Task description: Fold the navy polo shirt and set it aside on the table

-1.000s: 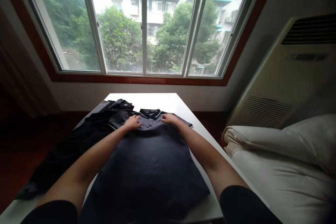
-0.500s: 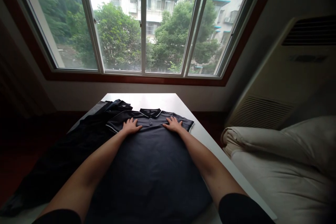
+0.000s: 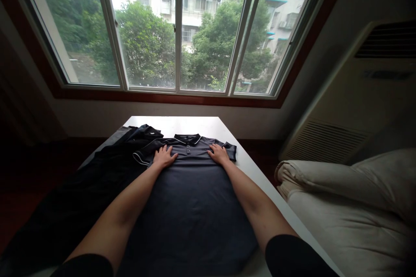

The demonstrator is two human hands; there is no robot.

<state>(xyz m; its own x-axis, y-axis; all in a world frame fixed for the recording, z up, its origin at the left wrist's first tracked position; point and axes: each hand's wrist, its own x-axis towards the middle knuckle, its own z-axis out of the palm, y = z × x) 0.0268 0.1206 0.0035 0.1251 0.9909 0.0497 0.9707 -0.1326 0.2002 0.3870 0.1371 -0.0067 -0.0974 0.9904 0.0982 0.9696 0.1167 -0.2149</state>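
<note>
A dark grey polo shirt (image 3: 191,207) lies front up, its black, white-edged collar toward the window. My left hand (image 3: 165,156) rests flat on the chest near the left sleeve, fingers spread. On the other side of the button placket, my right hand (image 3: 218,154) presses flat near the right sleeve, fingers apart. Slight creases run across the chest between the hands. Both short sleeves have white trim and look a little bunched. The shirt's lower edge fades into shadow near my body.
The shirt lies on a white table (image 3: 182,124). More dark clothes (image 3: 97,181) are piled along its left side. To the right stands a cream padded sofa (image 3: 344,207), with a floor air conditioner (image 3: 367,95) behind it. A window (image 3: 178,30) is beyond the table.
Both hands have shifted slightly right on the shirt. The sleeves have drawn in and bunched, and the right cuff now sits farther left. The view has moved slightly.
</note>
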